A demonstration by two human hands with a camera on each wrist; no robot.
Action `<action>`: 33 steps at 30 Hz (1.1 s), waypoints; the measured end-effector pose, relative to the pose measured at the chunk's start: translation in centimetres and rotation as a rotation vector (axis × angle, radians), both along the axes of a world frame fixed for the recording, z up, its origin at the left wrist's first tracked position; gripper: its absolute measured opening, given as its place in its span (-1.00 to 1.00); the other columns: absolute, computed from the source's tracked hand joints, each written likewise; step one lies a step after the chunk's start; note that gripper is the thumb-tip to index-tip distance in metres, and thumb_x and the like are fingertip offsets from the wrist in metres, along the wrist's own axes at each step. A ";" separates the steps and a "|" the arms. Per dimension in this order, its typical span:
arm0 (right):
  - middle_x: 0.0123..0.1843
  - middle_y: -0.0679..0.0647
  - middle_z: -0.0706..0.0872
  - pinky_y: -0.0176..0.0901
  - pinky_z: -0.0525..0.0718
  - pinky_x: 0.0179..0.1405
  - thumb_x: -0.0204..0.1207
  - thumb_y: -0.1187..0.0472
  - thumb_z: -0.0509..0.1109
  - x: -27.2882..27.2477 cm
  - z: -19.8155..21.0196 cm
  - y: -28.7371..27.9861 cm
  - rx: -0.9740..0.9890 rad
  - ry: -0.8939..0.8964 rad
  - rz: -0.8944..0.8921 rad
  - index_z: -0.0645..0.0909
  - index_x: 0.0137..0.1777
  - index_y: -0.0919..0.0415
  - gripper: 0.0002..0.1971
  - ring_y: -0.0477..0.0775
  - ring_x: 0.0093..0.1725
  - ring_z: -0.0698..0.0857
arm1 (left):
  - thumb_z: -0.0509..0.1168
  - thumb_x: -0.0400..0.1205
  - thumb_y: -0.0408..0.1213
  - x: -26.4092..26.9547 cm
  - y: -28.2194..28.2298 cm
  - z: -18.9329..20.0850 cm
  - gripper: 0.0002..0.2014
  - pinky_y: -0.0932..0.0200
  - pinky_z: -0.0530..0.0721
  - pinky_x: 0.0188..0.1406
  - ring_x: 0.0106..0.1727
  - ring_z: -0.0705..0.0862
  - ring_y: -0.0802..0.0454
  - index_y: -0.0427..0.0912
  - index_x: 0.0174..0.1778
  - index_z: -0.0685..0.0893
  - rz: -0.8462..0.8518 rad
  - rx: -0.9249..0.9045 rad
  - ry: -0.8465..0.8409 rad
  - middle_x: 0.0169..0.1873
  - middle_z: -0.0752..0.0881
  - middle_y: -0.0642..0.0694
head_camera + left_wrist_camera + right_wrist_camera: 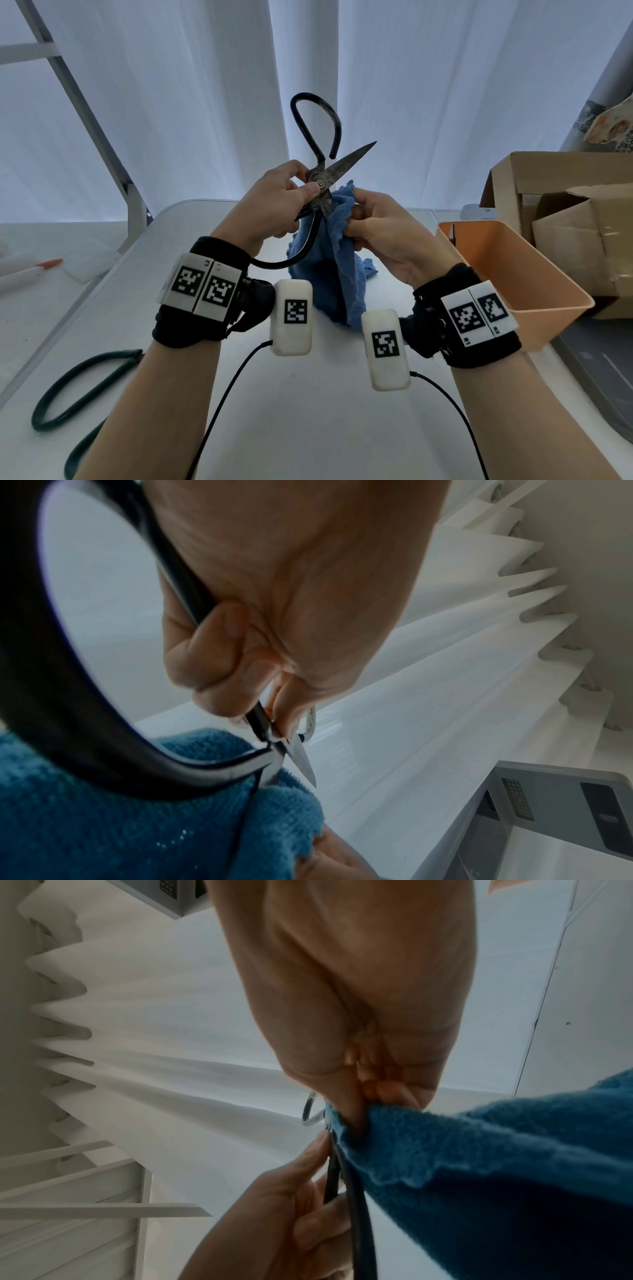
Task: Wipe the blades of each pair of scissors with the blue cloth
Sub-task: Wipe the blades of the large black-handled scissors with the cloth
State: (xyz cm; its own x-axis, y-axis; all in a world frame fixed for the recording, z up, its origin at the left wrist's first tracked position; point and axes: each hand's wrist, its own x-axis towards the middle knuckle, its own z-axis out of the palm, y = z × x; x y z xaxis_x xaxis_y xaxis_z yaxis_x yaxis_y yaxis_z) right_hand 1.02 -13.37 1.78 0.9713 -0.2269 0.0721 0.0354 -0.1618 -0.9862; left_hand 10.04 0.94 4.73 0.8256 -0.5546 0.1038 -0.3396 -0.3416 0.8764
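My left hand [274, 202] holds a pair of black-handled scissors [322, 171] up over the table, pinching them at the pivot, blades spread apart. One blade [349, 161] points up to the right and is bare. The other blade is wrapped in the blue cloth [332, 246], which my right hand [376, 226] pinches around it. The cloth hangs down to the table. In the left wrist view a handle loop [68, 723] crosses the picture above the cloth [137, 831]. The right wrist view shows the right hand's fingers [380, 1093] closed on the cloth [479, 1164]. A second pair, with green handles [78, 390], lies at the lower left.
An orange plastic bin [513, 274] stands at the right on the white table [308, 428], with cardboard boxes [565, 219] behind it. A pen with an orange tip [30, 272] lies at the far left. White curtains hang behind the table.
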 end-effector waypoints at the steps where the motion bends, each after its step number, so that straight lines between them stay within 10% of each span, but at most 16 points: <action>1: -0.06 0.31 0.61 -0.35 0.47 -0.46 0.57 0.63 0.23 0.1 0.0 0.0 0.010 0.001 -0.003 0.62 0.30 0.38 -0.63 0.16 -0.15 0.55 | 0.23 0.78 -0.17 0.0 0.0 0.0 -0.85 0.35 0.35 -0.68 -0.61 0.42 0.16 -0.14 0.19 0.59 -0.001 0.000 0.002 -0.22 0.56 -0.14; 33: -0.06 0.01 0.73 -0.29 0.67 -0.22 0.68 0.38 0.28 0.1 0.1 -1.5 0.325 -0.086 -0.295 0.61 0.38 0.19 -0.69 -0.13 -0.23 0.72 | 0.21 0.79 -0.21 0.5 1.0 0.5 -0.91 0.35 0.32 -0.67 -0.68 0.37 0.22 -0.11 0.09 0.58 0.061 -0.103 -0.003 -0.22 0.49 -0.17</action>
State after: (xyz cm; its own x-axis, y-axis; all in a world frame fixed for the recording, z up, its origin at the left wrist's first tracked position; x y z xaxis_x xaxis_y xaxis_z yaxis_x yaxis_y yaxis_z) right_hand 1.09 -14.91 1.86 0.8552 -0.5175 0.0290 0.1184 0.1406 -0.9830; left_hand 10.53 1.97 5.27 0.8571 -0.4897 0.1598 -0.3235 -0.2703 0.9068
